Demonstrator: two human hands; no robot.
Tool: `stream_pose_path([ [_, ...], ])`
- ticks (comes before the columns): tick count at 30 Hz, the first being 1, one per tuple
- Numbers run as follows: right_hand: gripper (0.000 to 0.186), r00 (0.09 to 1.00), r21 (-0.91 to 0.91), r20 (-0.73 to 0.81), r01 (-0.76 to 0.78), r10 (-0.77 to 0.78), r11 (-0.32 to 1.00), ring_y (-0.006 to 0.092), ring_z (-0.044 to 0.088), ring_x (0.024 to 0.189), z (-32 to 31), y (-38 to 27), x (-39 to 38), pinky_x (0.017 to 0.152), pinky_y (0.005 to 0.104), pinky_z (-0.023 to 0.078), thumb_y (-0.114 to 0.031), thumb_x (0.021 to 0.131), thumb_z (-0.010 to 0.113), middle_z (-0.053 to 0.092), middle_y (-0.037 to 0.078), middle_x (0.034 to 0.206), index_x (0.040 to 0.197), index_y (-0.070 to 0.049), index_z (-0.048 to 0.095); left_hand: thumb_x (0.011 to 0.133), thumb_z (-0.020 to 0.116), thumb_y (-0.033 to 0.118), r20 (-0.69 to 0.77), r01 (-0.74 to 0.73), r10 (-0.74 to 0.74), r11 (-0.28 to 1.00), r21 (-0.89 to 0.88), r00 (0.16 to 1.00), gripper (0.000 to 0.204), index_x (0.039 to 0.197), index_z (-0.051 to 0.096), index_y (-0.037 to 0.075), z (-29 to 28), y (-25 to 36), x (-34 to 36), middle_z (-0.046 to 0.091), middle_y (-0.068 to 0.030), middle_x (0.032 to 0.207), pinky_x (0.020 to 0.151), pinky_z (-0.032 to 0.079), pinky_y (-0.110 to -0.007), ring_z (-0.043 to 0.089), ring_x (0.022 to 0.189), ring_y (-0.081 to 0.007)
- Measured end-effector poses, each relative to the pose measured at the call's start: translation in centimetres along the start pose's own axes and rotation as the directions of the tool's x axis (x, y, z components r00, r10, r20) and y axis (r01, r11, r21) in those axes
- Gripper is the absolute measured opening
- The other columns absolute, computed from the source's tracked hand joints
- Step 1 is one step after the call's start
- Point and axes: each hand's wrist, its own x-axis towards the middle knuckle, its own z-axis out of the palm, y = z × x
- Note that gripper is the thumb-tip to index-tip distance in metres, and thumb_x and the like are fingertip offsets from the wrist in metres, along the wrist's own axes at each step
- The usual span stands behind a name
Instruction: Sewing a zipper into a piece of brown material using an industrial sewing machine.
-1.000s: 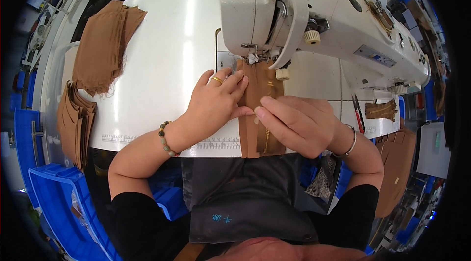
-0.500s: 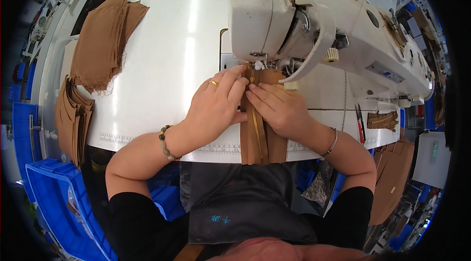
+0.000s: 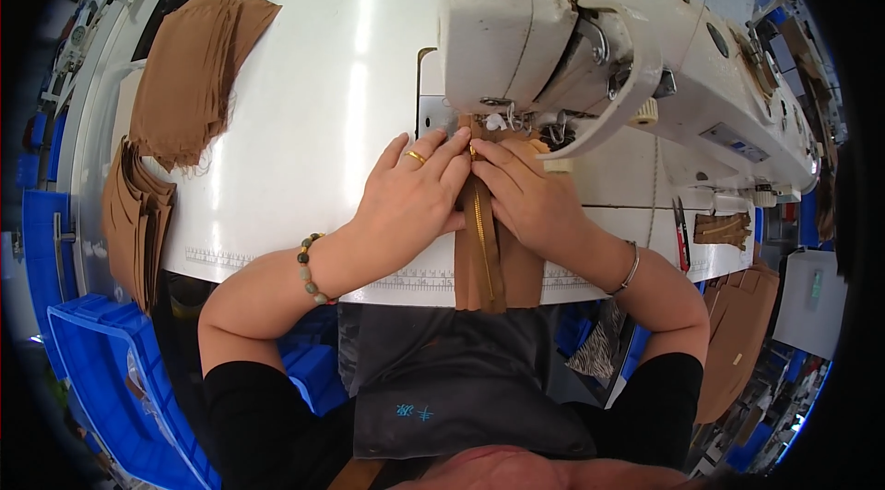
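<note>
A brown zipper [image 3: 483,241] with gold teeth lies lengthwise over a brown fabric piece [image 3: 522,280], its near end hanging slightly past the table's front edge. Its far end runs under the needle area of a white sewing machine [image 3: 489,38]. My left hand [image 3: 412,178] rests along the zipper's left side, fingers spread and fingertips pressing near the presser foot. From the other side, my right hand [image 3: 527,186] has its fingertips closed at the gold slider and the zipper tape. The parts of the fabric beneath both hands are hidden.
Brown fabric pieces [image 3: 189,75] are stacked at the far left, with folded brown pieces [image 3: 138,223] nearer. Red-and-black snips [image 3: 682,236] and a short zipper piece [image 3: 722,229] lie at right. Blue crates [image 3: 115,370] stand below left. Larger brown panels [image 3: 737,342] hang at lower right.
My left fingers have spread a little and shifted slightly right. My right fingertips have moved slightly farther up the zipper, by the slider. The view has shifted slightly; the fabric stays under the machine.
</note>
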Motion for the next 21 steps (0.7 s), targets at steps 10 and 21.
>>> stream_pose_path([
  [10, 0.047, 1.0, 0.046, -0.019, 0.007, -0.006, 0.999, 0.0325, 0.062, 0.124, 0.3, 0.3, -0.7, 0.097, 0.0466, 0.046, -0.017, 0.081, 0.076, 0.063, 0.014, 0.13, 0.125, -0.004, 0.067, 0.067, 0.086, 0.027, 0.001, -0.059, 0.059, 0.997, 0.058, 0.998, 0.075, 0.133, 0.061, 0.002, 0.2, 0.0, -0.4, 0.059, -0.0114, 0.142, 0.114, 0.042, -0.05, 0.053, 0.135, -0.0321],
  [21, 0.066, 0.99, 0.048, 0.102, -0.1, 0.095, 0.994, 0.036, 0.054, 0.136, -0.2, 0.2, -1.0, 0.098, 0.0421, 0.055, -0.016, 0.077, 0.079, 0.053, 0.013, 0.151, 0.14, -0.006, 0.061, 0.071, 0.084, 0.036, -0.021, -0.088, 0.091, 0.991, 0.099, 0.996, 0.08, 0.137, 0.06, -0.003, 0.9, -1.1, 0.3, 0.056, -0.0153, 0.149, 0.113, 0.043, -0.049, 0.048, 0.14, -0.0338],
])
